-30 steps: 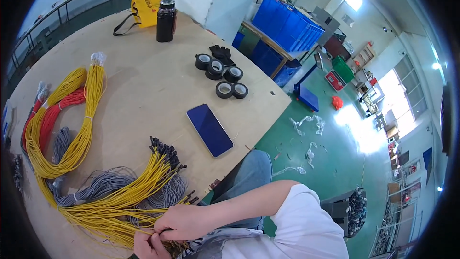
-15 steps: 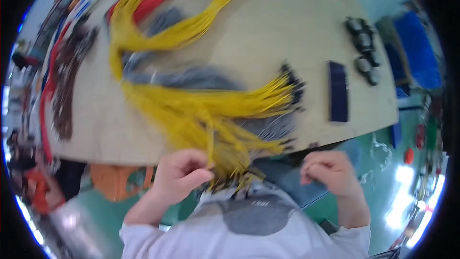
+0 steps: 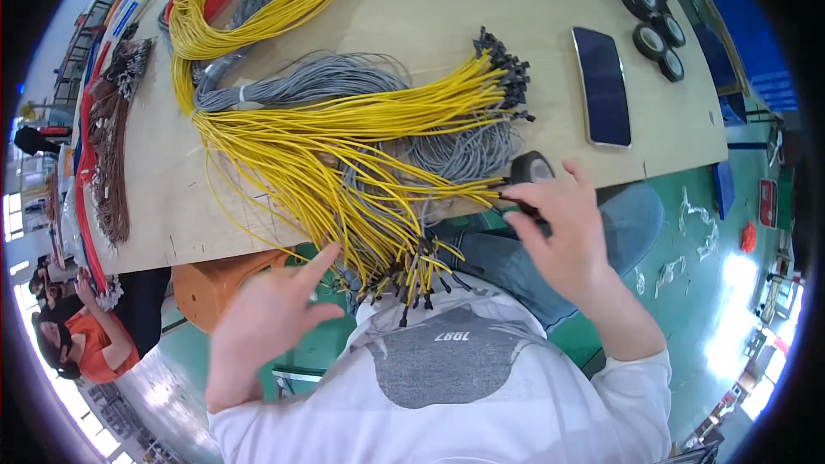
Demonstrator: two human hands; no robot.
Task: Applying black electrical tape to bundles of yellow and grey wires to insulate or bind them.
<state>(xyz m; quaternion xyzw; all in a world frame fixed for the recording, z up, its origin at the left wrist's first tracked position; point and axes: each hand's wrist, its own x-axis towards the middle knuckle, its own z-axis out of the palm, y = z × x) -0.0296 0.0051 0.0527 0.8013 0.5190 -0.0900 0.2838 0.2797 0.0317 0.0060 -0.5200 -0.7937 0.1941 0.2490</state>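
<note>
A large bundle of yellow cables [image 3: 326, 133] lies across the table, tied at its left end. One branch ends in black connectors [image 3: 507, 69] at the right; other ends hang over the table's near edge toward my shirt. My left hand [image 3: 266, 309], slightly blurred, is open beside the hanging ends, its index finger stretched toward them. Over the table's near edge, my right hand [image 3: 563, 228] has thumb and index finger apart, close to a few yellow cable ends and a black tape roll [image 3: 533, 168]. Dark material shows between these fingers; whether they touch it, I cannot tell.
Grey cables [image 3: 344, 77] lie under and behind the yellow ones. A phone [image 3: 603, 86] and several black tape rolls [image 3: 649, 0] are at the right. Brown cables [image 3: 112, 155] lie far left. An orange stool [image 3: 202, 292] stands below the edge; another person [image 3: 94, 335] sits at the left.
The view has shifted, with the table things now higher in it. My right hand has reached up to the table edge and its fingers have spread. My left hand has opened and moved lower left.
</note>
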